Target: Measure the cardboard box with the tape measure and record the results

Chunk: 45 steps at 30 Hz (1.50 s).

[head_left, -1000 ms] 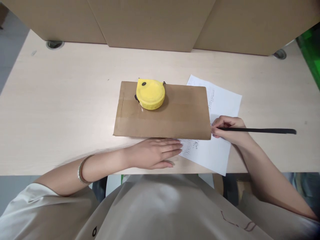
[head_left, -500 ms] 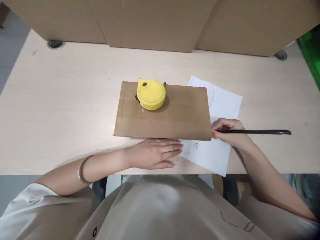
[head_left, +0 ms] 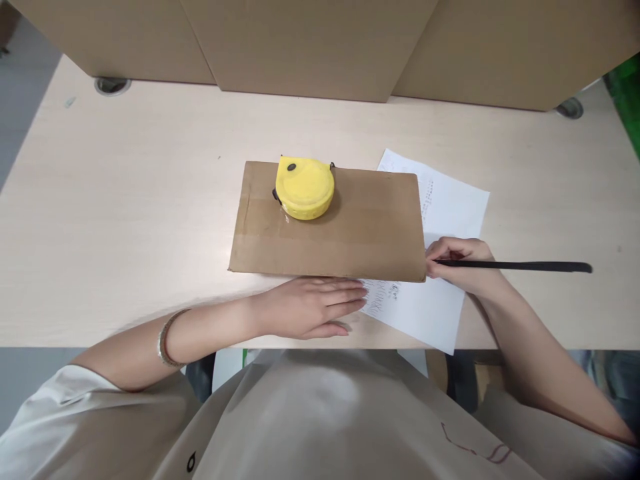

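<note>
My left hand (head_left: 313,308) lies flat, palm down, at the near edge of a brown cardboard box (head_left: 370,230), its fingers stretched toward a sheet of white paper (head_left: 440,320). Handwriting shows on the sheet, part of which is hidden beneath or behind the box. At the box's right side, my right hand (head_left: 463,257) is closed in a writing grip around a long, thin black pen (head_left: 530,266). The pen's shaft points right and its tip is hidden. On top of the box rests a yellow tape measure (head_left: 306,190).
Tall cardboard panels (head_left: 310,50) stand along the back of the light wooden table (head_left: 125,200). Round cable holes (head_left: 113,86) are set near the back corners. The table's front edge runs close to my body.
The pen's free end has shifted slightly right and down, and the whole view has moved a little. My left hand stays flat in place; the right keeps its grip.
</note>
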Each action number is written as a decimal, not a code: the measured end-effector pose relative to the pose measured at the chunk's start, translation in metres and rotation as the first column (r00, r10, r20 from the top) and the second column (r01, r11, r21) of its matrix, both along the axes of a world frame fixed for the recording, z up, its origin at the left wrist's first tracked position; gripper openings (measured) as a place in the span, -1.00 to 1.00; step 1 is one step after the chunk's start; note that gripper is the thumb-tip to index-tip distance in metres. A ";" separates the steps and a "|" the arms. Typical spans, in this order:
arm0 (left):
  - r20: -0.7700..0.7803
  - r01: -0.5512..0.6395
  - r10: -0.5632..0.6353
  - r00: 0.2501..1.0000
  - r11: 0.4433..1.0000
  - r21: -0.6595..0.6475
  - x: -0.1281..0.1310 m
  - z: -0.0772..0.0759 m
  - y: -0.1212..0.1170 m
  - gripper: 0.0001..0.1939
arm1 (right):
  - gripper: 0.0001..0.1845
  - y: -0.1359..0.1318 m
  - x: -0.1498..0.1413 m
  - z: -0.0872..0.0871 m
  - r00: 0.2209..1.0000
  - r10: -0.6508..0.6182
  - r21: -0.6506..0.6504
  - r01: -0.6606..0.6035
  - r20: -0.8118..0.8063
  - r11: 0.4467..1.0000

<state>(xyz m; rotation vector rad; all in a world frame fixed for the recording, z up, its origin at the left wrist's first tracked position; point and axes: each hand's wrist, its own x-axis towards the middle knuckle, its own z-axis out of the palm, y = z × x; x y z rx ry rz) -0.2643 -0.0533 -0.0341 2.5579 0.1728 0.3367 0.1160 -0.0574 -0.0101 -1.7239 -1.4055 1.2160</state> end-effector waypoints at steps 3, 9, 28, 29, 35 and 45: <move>-0.016 -0.001 0.001 1.000 1.000 -0.006 0.000 0.001 0.000 -0.32 | -0.31 0.000 0.001 -0.001 1.000 0.006 0.002 -0.006 0.004 1.000; 0.019 -0.002 0.002 1.000 1.000 0.012 -0.001 0.000 0.000 -0.32 | -0.35 0.000 0.001 -0.001 1.000 -0.028 -0.014 0.028 -0.003 1.000; 0.077 -0.019 0.015 0.997 0.999 0.051 -0.001 0.000 0.000 -0.34 | -0.38 0.001 -0.003 0.005 0.999 -0.042 -0.043 0.041 -0.006 0.998; 0.074 -0.017 0.013 0.997 0.999 0.049 -0.001 0.000 0.000 -0.34 | -0.40 0.001 -0.003 0.005 0.999 -0.039 -0.044 0.038 -0.006 0.998; 0.029 -0.011 0.010 1.000 0.999 0.043 -0.001 0.001 0.001 -0.32 | -0.47 0.001 -0.001 0.003 0.999 -0.039 -0.030 0.039 0.002 0.999; -0.028 -0.006 0.006 1.000 1.000 0.002 0.000 0.002 0.001 -0.32 | -0.39 -0.013 0.006 -0.006 1.000 -0.007 0.148 0.011 -0.027 0.989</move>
